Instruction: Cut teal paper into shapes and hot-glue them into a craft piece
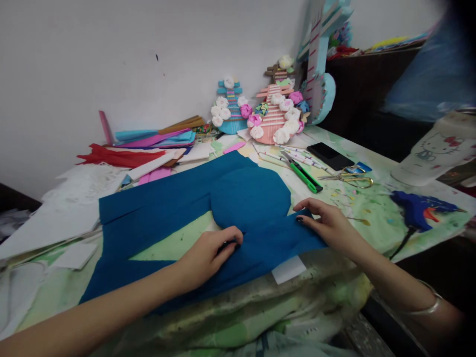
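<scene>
Dark blue crepe paper is spread across the table in strips, partly folded over a rounded, blue-covered piece. My left hand is closed, its thumb and forefinger pinching the paper just below the rounded piece. At the paper's right end my right hand grips the edge, thumb on top and fingers bent around it. A small white paper piece sticks out from under the blue paper near the table's front edge.
A green utility knife, gold scissors, a phone and a blue glue gun lie right. A tumbler stands beyond. Flower-decorated crafts lean against the wall; folded coloured paper is stacked at back left.
</scene>
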Tool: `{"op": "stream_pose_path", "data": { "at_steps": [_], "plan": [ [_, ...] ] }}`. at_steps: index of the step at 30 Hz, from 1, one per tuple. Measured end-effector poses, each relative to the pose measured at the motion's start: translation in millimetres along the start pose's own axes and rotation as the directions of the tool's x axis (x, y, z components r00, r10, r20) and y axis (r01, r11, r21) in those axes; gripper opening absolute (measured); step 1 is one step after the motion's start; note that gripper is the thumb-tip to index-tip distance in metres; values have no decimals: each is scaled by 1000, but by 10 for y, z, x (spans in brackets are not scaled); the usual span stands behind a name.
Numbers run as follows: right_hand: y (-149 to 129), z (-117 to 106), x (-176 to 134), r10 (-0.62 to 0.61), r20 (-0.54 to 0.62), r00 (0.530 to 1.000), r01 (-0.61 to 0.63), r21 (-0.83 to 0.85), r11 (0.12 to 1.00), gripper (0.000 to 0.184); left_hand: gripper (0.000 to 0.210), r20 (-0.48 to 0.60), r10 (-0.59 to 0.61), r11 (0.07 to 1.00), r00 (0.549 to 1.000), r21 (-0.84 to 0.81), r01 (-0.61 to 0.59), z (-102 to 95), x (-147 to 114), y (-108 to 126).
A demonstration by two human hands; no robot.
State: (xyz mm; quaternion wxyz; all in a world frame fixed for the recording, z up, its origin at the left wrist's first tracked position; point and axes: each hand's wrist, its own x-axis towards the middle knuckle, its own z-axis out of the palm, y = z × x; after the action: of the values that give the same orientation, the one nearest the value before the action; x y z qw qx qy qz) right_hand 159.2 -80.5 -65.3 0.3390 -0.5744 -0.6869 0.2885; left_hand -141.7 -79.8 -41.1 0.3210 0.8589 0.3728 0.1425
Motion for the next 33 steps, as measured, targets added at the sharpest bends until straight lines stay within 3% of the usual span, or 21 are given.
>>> {"op": "stream_pose_path", "data": {
  "at_steps": [3, 11, 15, 18, 20, 23, 27, 30, 33],
  "plan": [
    [8, -22, 13, 6, 23, 1000, -7, 46, 999, 23, 19, 26, 12, 1000, 1000, -9, -12, 23, -10, -34],
    [-48, -105, -119, 118, 148, 982, -146, 190, 971, 42, 17, -91, -11, 991, 996, 134, 23, 110, -100, -20],
    [-87, -163, -224, 136, 219, 966, -200, 305, 931, 55, 21, -197, 244, 909, 949, 389, -152, 178, -214, 63],
    [-95, -184, -289, 143, 252, 957, -231, 364, 902, 49, 28, -107, 436, 795, 893, 511, -327, 216, -292, 114],
    [-92, -175, -322, 151, 271, 951, -252, 388, 886, 39, 31, -36, 466, 764, 884, 520, -382, 240, -334, 131],
    [-89, -126, -354, 181, 270, 946, -286, 424, 859, 31, 32, -30, 382, 833, 924, 443, -330, 275, -365, 147],
    [-114, -47, -362, 194, 220, 956, -276, 446, 851, 30, 22, -106, 60, 985, 993, 165, -42, 318, -313, 179],
    [-134, -20, -356, 201, 163, 966, -249, 371, 895, 32, 18, -139, -114, 993, 984, 16, 117, 346, -215, 206],
    [-117, -17, -366, 203, 135, 970, -236, 309, 921, 33, 28, -116, -191, 981, 975, -56, 185, 349, -127, 215]
  ]
}}
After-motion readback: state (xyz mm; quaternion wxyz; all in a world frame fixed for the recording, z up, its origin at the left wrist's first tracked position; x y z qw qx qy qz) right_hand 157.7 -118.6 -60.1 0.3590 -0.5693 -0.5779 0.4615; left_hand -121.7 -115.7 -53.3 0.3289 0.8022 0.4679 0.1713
